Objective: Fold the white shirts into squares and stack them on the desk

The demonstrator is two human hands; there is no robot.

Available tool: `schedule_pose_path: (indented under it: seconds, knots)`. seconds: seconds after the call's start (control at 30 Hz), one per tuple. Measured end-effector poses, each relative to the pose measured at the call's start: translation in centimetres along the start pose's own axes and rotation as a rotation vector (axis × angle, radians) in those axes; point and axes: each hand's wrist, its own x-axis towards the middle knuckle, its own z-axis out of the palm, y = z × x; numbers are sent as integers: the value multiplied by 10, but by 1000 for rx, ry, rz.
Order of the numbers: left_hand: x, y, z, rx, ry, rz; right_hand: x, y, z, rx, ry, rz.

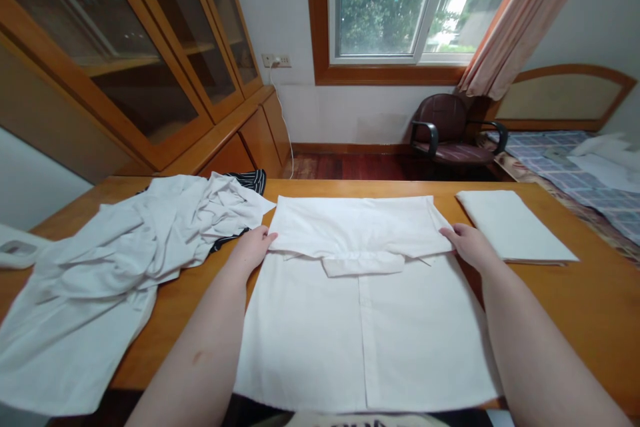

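A white button-up shirt (pixel 310 333) lies spread on the wooden table, its button strip running down the middle. The far part is folded over toward me, and the collar pokes out below that fold. My left hand (pixel 256 245) pinches the left edge of the folded part. On the opposite edge, my right hand (pixel 465 244) grips the folded part between thumb and fingers. Both arms reach along the shirt's sides. The lower hem comes to the near table edge.
Crumpled white clothes (pixel 125 233) lie on the left, with a black striped cloth (pixel 250 180) partly under them. A folded white garment (pixel 515 227) rests on the right of the table (pixel 595 320). Beyond stand a glass-doored cabinet (pixel 200 40), an armchair (pixel 445 127) and a bed (pixel 575 153).
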Motion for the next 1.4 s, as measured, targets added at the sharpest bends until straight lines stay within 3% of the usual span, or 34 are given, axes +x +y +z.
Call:
schedule_pose_path:
  seconds: [0.13, 0.23, 0.43, 0.7, 1.1, 1.27, 1.4]
  knots:
    - [2, -3, 1, -79, -15, -40, -6, -7, -8, 11, 56, 39]
    - [3, -6, 0, -105, -33, -72, -8, -6, -12, -17, 29, 75]
    - [7, -6, 4, 44, -25, -105, 0, 4, -5, -134, -128, 66]
    - [9, -3, 3, 168, -56, -172, 3, -1, -6, -279, -122, 96]
    - [0, -3, -4, 52, -129, -89, 2, 4, -6, -248, -114, 57]
    - [-2, 1, -3, 124, -45, -110, 0, 4, -4, -223, -66, 35]
    - [-2, 5, -1, 37, 77, -79, 1, 1, -3, -160, 46, 59]
